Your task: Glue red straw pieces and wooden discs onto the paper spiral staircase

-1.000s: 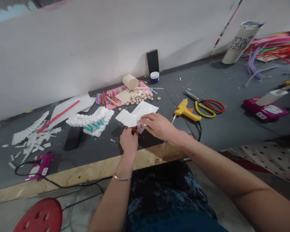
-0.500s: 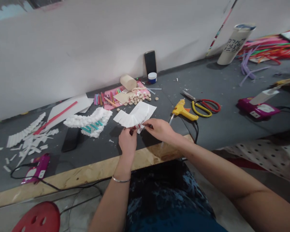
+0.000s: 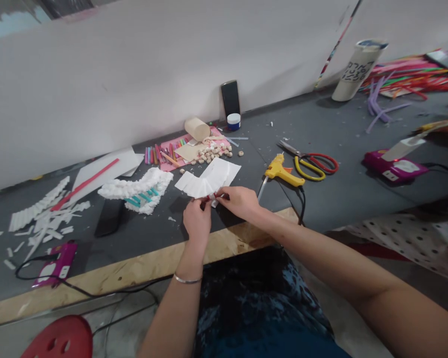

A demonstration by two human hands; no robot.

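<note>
At the table's near side, my left hand [image 3: 197, 218] is closed, thumb and finger pinching the left end of a small red strip [image 3: 211, 197]. My right hand [image 3: 242, 201] pinches that strip from the right, its fingertips close to the left ones. Just beyond the fingertips spreads a curved piece of overlapping white paper strips [image 3: 208, 178], touching or nearly touching the red strip. To the left lies a fluffy white piece [image 3: 134, 186] with teal sticks across it. A yellow glue gun [image 3: 283, 171] rests right of my right hand.
Scissors [image 3: 309, 161] with red and yellow handles lie right of the glue gun. Beads [image 3: 214, 151], crayons [image 3: 157, 153] and a wooden cylinder [image 3: 197, 129] are behind the paper. White scraps [image 3: 48, 223] and a purple power strip [image 3: 57, 263] are left; another power strip [image 3: 397, 166] is right.
My right hand has shifted slightly left and down, its fingertips closer to the left hand along the red strip. The view has tilted slightly; the left hand stays almost in place.
</note>
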